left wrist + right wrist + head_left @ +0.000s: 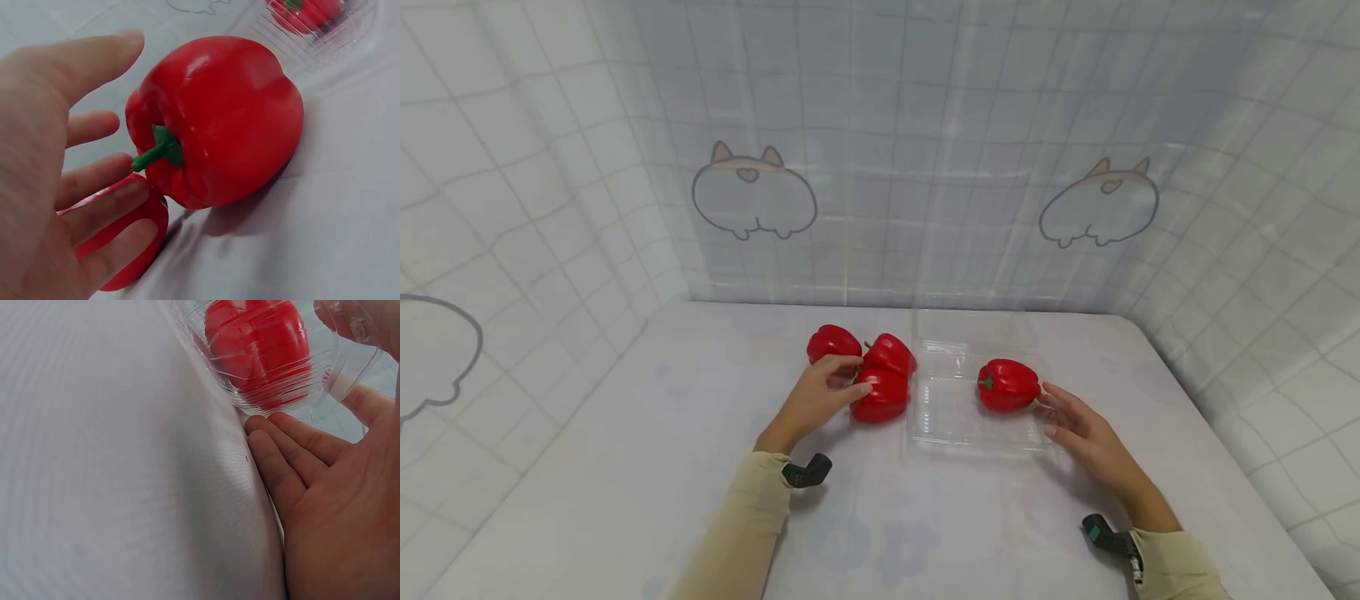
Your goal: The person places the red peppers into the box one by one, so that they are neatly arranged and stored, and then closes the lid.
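Observation:
In the head view, my left hand (822, 396) is at a cluster of red bell peppers: one at the back left (833, 342), one in the middle (891, 353) and one in front (882, 397). Its thumb and fingers are spread, with the thumb tip overlapping the front pepper. Up close, a pepper (225, 119) points its green stem towards the palm, and another pepper (134, 244) is partly hidden behind the fingers. My right hand (1086, 437) rests at the right edge of a clear plastic container (951, 425), fingers extended along its outer wall. Inside lies another bell pepper (1008, 386), stem facing left.
The container's clear lid (970, 327) lies folded back towards the rear wall. A white cloth (625, 467) covers the table. Grid-patterned curtains (880, 167) with animal drawings stand behind and on both sides.

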Motion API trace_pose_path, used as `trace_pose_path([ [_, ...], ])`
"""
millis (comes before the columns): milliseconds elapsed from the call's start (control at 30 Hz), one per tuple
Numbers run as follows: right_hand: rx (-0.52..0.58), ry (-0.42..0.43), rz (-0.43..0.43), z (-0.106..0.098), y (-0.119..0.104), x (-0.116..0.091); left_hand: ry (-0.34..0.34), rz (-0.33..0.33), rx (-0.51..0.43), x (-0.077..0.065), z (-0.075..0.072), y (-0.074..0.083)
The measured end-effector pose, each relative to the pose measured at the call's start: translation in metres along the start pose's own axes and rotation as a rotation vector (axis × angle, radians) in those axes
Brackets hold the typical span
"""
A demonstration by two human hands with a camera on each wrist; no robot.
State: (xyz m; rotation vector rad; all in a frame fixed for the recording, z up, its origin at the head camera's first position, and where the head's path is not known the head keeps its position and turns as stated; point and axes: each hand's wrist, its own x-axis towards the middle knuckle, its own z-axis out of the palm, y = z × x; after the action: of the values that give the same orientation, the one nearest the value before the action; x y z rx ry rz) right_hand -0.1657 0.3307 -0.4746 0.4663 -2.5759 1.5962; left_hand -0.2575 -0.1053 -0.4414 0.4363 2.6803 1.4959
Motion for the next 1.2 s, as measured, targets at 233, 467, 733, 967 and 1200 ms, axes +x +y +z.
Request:
trace_pose_path([
  [233,0.023,-0.011,-0.038,0.001,0.001,0.0,-0.071,-0.039,-0.023,0.001,0.003,-0.003],
  [467,0.012,-0.006,-0.027,0.002,-0.001,0.0,-0.122,-0.042,-0.004,0.0,0.004,-0.006],
  [733,-0.003,0.007,-0.025,0.003,0.0,-0.003,-0.121,-0.063,-0.007,-0.003,0.002,-0.003],
  [967,-0.031,-0.002,0.001,0.002,0.001,-0.004,-0.045,-0.044,-0.076,-0.003,-0.013,-0.008],
  [1200,-0.041,-0.004,-0.011,0.002,0.0,-0.002,0.004,0.027,-0.227,-0.005,-0.023,-0.007],
])
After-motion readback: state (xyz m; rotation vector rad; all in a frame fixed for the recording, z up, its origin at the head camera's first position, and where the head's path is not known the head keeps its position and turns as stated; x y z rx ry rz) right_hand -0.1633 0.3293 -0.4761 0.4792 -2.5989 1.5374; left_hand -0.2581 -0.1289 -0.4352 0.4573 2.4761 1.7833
